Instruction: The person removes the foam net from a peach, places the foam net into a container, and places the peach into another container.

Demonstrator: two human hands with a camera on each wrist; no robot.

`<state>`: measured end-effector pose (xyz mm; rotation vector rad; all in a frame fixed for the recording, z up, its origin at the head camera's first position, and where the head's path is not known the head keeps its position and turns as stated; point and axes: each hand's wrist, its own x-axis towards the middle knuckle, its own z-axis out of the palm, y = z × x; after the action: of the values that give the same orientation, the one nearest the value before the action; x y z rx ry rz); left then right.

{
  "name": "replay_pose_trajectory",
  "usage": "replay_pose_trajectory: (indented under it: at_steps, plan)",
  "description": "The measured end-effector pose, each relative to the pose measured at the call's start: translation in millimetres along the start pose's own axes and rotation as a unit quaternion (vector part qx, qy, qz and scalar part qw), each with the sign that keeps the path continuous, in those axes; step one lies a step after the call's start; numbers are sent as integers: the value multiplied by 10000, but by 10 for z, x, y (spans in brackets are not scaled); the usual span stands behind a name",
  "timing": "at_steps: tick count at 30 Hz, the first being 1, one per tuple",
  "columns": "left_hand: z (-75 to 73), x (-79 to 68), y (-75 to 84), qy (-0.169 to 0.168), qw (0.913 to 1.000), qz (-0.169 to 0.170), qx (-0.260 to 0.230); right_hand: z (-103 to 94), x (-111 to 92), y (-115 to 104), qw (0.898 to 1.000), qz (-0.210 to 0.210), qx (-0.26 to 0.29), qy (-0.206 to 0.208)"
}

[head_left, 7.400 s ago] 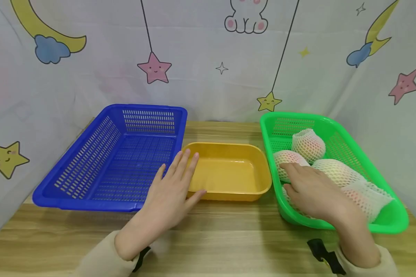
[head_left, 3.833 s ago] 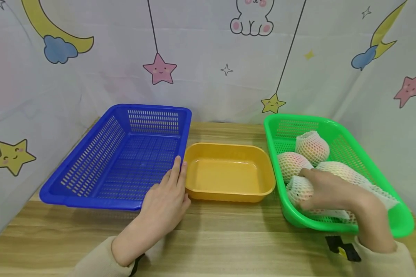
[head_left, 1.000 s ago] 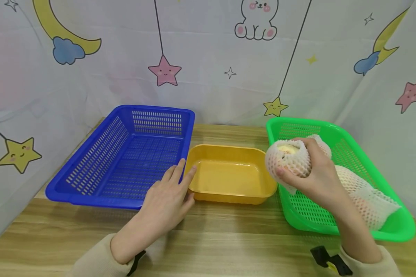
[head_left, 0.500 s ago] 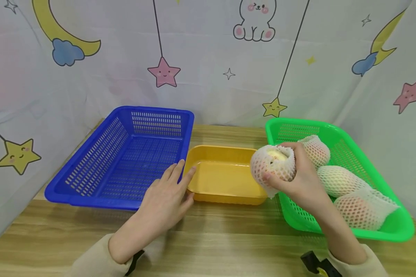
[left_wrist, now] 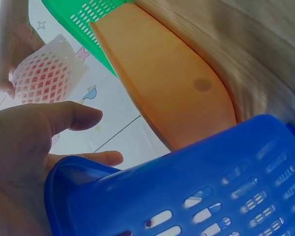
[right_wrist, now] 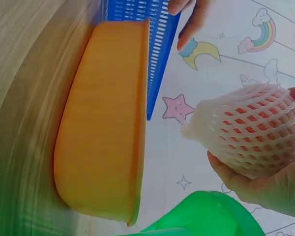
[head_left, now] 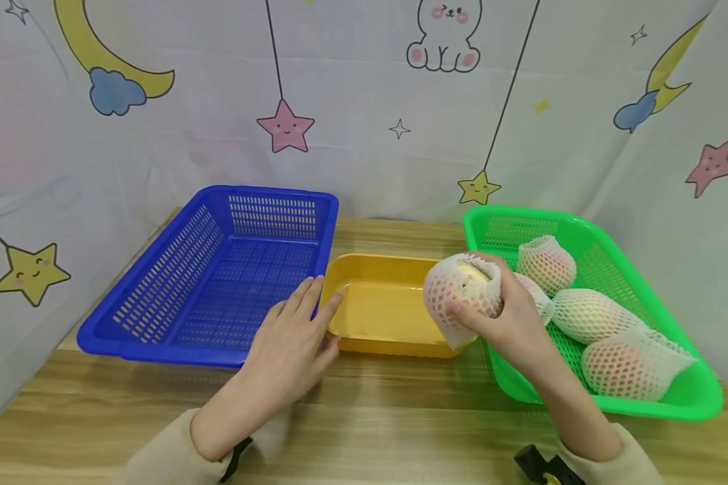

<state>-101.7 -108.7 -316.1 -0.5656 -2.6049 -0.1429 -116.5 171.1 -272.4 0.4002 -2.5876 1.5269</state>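
Observation:
My right hand (head_left: 518, 323) grips a red-and-yellow round fruit (head_left: 455, 296) in a white foam net, thumb on the near side. The fruit hangs over the right end of the yellow plastic tray (head_left: 394, 345); its net's gathered end sticks out in the right wrist view. My left hand (head_left: 291, 340) lies with extended fingers at the near right corner of the blue basket (head_left: 158, 356), fingertips close to the tray's left end. In the left wrist view, the thumb and one finger show beside the basket's rim. Several more netted fruits (head_left: 594, 315) lie in the green basket (head_left: 633, 263).
The three containers stand side by side on a wood-grain table (head_left: 364, 417), blue left, yellow middle, green right. Behind them hangs a white cloth (head_left: 352, 81) printed with stars and moons. The blue basket's slotted floor and the tray's smooth bottom are visible.
My right hand has reached among the netted fruits, lifted one out of the green basket and carried it left over the tray. My left hand has stayed near the blue basket's corner.

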Motion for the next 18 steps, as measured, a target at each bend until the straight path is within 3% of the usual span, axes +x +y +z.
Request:
replay_pose_trajectory:
  at_steps: [9,18]
  plan:
    - [-16,27,21,200,9977,571,-314,70,-42,-41,9987,-97,503,-14]
    - [10,59,123,658,9877,1264,-644,149,-42,-77,9878,73,1556,-73]
